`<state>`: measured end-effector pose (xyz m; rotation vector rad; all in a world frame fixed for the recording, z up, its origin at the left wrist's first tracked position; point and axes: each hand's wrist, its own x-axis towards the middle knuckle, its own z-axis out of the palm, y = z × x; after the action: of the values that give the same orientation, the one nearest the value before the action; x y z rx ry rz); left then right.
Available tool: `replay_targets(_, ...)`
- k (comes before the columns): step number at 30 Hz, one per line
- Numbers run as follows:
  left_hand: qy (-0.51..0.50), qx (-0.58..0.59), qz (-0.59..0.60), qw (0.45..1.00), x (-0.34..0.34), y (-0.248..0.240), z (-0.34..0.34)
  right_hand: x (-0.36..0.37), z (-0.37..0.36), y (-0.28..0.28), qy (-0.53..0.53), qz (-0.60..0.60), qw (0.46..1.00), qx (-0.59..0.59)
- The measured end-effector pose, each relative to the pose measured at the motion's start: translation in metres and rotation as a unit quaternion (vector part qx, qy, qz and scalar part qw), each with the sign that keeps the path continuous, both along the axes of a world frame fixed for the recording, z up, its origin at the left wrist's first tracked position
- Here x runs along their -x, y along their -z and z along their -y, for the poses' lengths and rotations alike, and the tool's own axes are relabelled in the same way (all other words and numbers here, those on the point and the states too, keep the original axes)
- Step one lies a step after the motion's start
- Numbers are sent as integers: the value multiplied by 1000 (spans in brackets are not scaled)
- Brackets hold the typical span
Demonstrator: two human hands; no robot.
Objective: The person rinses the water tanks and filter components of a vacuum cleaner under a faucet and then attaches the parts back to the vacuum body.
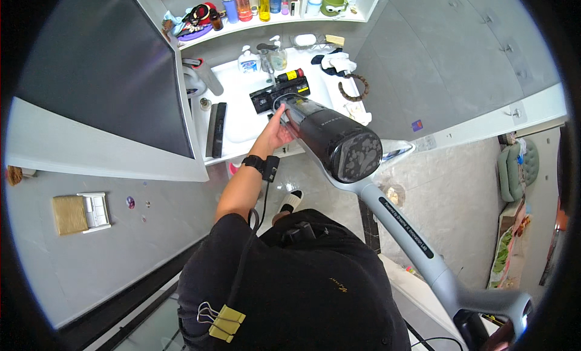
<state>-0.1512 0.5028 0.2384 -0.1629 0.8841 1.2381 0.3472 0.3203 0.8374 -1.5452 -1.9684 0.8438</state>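
Note:
A grey-and-black upright floor washer [345, 139] slants across the view, its long grey handle tube [405, 224] running to the lower right. Its black floor head [278, 95] rests in the white sink [242, 121]. My left hand [277, 133] is closed around the lower body, just above the floor head. At the far lower right, part of my right hand [503, 337] shows at the handle grip; most of it is hidden. A black part with red and yellow marks [289, 76] lies behind the floor head. A long black strip-shaped part [216, 130] lies at the sink's left side.
A soap pump bottle [248, 60] and the faucet [266, 51] stand at the sink's back. A grey-red cylinder [209, 76] is at the left, a braided hairband [357, 87] at the right. Bottles line the shelf [242, 27] above. An open cabinet door [103, 72] juts in at left.

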Motion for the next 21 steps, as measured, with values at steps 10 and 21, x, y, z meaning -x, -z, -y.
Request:
replay_targets(10,30,-29,-6,999,-26,-11,-11,8,39,3,-162,186,968,-49)
replay_targets(21,-49,-189,67,978,-75,-28,-17,28,77,-11,-321,291,894,-116)
